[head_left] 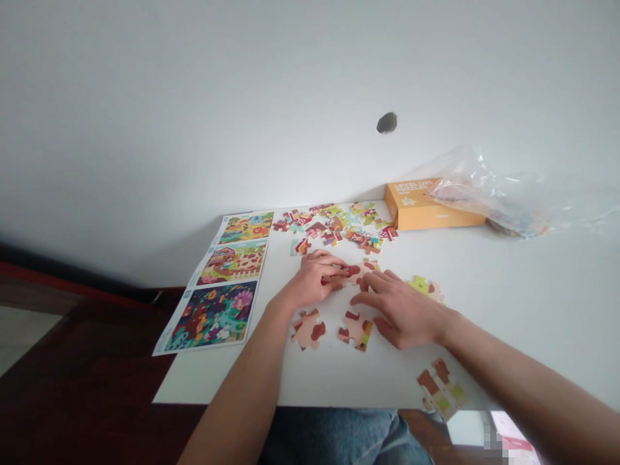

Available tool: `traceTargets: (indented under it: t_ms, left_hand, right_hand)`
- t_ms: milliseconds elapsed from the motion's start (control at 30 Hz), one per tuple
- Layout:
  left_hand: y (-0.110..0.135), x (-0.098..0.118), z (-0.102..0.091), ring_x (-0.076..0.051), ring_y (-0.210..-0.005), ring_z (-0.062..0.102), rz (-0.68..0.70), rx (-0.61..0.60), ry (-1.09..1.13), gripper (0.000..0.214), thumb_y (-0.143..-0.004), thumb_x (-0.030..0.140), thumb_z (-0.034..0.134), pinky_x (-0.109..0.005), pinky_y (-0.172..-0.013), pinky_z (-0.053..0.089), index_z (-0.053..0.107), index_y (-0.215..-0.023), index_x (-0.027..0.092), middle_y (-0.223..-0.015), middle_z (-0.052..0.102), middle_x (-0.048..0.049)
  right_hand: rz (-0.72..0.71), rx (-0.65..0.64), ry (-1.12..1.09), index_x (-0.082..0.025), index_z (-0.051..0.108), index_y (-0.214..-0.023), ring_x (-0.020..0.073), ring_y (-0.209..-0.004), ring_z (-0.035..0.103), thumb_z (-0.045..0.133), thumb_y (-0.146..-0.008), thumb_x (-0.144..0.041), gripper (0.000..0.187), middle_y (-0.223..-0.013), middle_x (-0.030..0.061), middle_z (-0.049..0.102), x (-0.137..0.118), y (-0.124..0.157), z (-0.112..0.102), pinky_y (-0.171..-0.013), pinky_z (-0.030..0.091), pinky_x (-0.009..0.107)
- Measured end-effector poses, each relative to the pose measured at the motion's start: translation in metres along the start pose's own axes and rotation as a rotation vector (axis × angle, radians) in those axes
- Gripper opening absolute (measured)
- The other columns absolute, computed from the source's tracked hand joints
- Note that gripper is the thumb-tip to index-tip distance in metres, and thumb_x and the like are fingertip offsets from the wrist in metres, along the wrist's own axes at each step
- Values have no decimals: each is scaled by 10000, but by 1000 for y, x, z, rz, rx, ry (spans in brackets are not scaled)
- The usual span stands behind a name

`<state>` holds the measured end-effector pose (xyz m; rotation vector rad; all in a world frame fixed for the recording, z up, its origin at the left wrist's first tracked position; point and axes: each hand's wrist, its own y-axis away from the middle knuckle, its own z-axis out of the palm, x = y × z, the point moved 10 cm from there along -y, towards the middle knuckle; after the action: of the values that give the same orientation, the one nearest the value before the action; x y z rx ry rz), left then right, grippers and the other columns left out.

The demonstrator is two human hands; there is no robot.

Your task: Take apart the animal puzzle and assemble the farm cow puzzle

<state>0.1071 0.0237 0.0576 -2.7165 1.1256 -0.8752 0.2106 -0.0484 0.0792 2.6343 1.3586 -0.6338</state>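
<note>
table (508, 303): picture sheet (225, 284) left | jigsaw pieces (334, 226) middle | cardboard box (416, 212) back right | plastic bag (489, 197) over box

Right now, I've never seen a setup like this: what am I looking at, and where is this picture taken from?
No machine here: these are a person's two bare hands, filmed by one camera worn on their head, looking forward and down. On the white table lie jigsaw puzzle pieces, a printed sheet of three pictures, an orange box and a clear plastic bag. The left hand rests its fingers on a puzzle piece; the right hand lies close beside that piece. Neither hand clearly lifts anything.
</note>
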Motion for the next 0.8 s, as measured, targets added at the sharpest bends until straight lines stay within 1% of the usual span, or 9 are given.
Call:
traceTargets:
  t_ms: [67,100,133,167,267,367,567,667,800]
  left_hand:
    - [-1,2,-2,-223,-1068,559,-1,0,-2,175,-866,295,684,-427,-1006,399,759,-1024,295,-1127,709,-9]
    - [-1,3,-2,-223,-1066,561,-1,0,-2,175,-866,292,685,-427,-1006,400,760,-1024,293,-1127,710,-12]
    - [-1,3,-2,-226,-1070,561,-2,0,-2,177,-864,293,687,-429,-1007,401,760,-1025,291,-1129,710,-15]
    - [-1,3,-2,-229,-1075,560,-2,1,1,182,-862,297,689,-430,-1006,402,760,-1029,290,-1130,710,-17]
    - [-1,3,-2,-233,-1080,561,0,5,8,187,-869,308,680,-432,-1003,407,759,-1037,286,-1131,711,-25]
    - [-1,3,-2,-235,-1071,568,-1,3,12,172,-871,301,674,-432,-994,415,765,-1016,288,-1118,713,-32]
    - [-1,4,-3,-232,-1071,572,-12,-10,2,170,-862,280,677,-413,-995,409,767,-1006,290,-1102,710,-28]
    - [-1,5,-3,-229,-1062,574,-12,-30,-7,164,-861,283,675,-405,-992,405,769,-996,290,-1095,707,-26]
    - [-1,5,-3,-226,-1056,573,-10,-36,-14,157,-864,292,675,-404,-984,405,769,-989,282,-1087,705,-25]
  right_hand:
    - [52,24,4,-182,624,-1128,278,-1031,498,677,-781,-394,410,-1096,114,527,5,0,0,-906,363,430]
    - [66,22,4,-177,629,-1098,285,-1019,500,689,-766,-496,464,-1076,112,532,4,0,3,-904,369,438]
    - [71,13,2,-178,633,-1073,287,-1001,502,697,-740,-568,517,-1052,107,536,3,-1,6,-898,376,442]
    - [71,0,0,-183,635,-1065,285,-986,506,700,-726,-595,538,-1033,101,538,0,-2,9,-889,384,442]
    - [64,-9,-5,-212,626,-1127,276,-984,515,683,-769,-494,459,-1050,97,541,-3,-4,13,-883,396,439]
    - [61,1,-12,-216,621,-1162,282,-1028,520,665,-787,-378,410,-1084,107,550,2,-3,9,-920,386,449]
    - [98,36,-44,-202,622,-1124,273,-1023,542,676,-791,-378,381,-1107,108,557,19,-2,2,-906,407,432]
    - [109,49,-47,-210,593,-1196,291,-1089,524,705,-778,-396,472,-1173,117,553,25,-1,2,-933,400,440]
    - [145,28,-32,-225,585,-1257,314,-1103,521,775,-698,-533,666,-1191,124,554,37,1,1,-947,383,466]
